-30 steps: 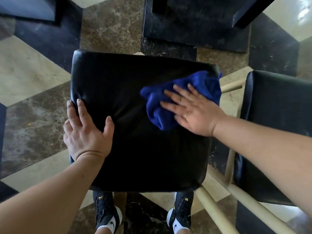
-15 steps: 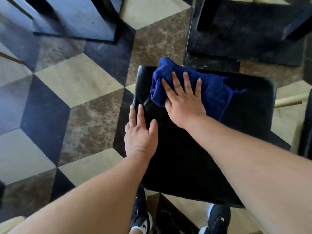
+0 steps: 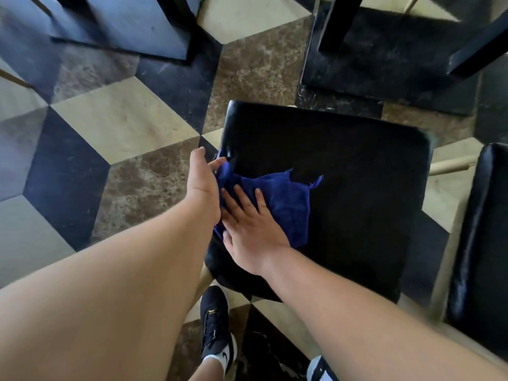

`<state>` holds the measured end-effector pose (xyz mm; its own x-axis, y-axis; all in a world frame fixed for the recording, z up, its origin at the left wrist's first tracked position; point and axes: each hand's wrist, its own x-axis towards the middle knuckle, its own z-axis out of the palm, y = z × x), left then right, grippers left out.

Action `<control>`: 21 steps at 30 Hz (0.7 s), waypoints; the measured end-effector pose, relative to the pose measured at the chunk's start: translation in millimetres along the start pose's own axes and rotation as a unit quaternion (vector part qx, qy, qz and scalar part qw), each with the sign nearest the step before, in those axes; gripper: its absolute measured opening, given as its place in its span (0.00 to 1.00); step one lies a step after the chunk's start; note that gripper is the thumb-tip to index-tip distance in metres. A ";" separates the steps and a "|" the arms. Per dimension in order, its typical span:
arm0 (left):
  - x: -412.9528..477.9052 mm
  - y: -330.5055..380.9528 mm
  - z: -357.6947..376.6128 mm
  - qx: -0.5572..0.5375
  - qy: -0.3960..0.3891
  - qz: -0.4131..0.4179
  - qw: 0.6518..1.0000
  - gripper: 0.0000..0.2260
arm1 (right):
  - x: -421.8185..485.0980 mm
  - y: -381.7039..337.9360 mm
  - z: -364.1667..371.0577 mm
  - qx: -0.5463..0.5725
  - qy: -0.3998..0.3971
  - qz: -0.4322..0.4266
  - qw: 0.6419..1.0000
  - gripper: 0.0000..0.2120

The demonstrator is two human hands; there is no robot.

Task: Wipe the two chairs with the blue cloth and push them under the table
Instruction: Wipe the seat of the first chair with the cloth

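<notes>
A black padded chair seat point(image 3: 357, 193) fills the middle of the view. The blue cloth point(image 3: 286, 202) lies bunched on the seat's left side. My right hand point(image 3: 250, 229) presses flat on the cloth with fingers spread. My left hand point(image 3: 203, 182) rests on the seat's left edge, touching the cloth's corner; its fingers are hidden from here. The second chair's black seat point(image 3: 483, 243) shows at the right edge.
Dark table legs point(image 3: 332, 23) and a black base point(image 3: 390, 67) stand just beyond the chair. Another dark furniture base point(image 3: 123, 26) is at top left. The floor is patterned marble tile point(image 3: 123, 127). My shoes point(image 3: 217, 328) stand below the seat.
My right hand slid the cloth from the seat's far left corner toward me along the left side. My left hand shifted from the seat top to its left edge.
</notes>
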<state>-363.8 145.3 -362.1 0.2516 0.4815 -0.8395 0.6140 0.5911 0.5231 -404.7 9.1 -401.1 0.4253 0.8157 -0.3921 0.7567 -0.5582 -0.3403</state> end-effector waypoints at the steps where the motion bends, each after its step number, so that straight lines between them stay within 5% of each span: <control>1: -2.9 -4.1 1.2 0.028 0.004 0.020 0.999 0.25 | -12.6 2.8 2.7 -0.003 -0.017 -0.033 0.999 0.30; 5: -4.1 -33.3 4.0 0.198 0.050 0.147 0.968 0.23 | -62.2 36.4 9.3 -0.054 -0.091 -0.177 0.979 0.29; 8: -3.8 -70.0 -1.4 0.466 0.038 0.211 0.858 0.29 | -85.9 79.8 4.6 -0.058 -0.120 -0.215 0.968 0.29; 10: -6.4 -88.8 -1.7 0.533 0.074 0.228 0.811 0.30 | -94.8 109.3 -0.8 -0.055 -0.115 -0.209 0.969 0.29; 15: -0.9 -109.2 4.1 0.542 0.138 0.253 0.789 0.31 | -93.2 173.3 -17.9 -0.045 0.022 -0.070 0.996 0.28; 21: 4.5 -121.3 9.6 0.540 0.174 0.286 0.772 0.31 | -49.6 221.1 -46.3 -0.033 0.093 0.137 0.986 0.29</control>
<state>-429.9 69.6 -430.8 0.6122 0.7196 -0.3276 0.7898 -0.5766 0.2092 -235.5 -147.7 -417.3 0.6969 0.6536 -0.2952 0.6294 -0.7547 -0.1850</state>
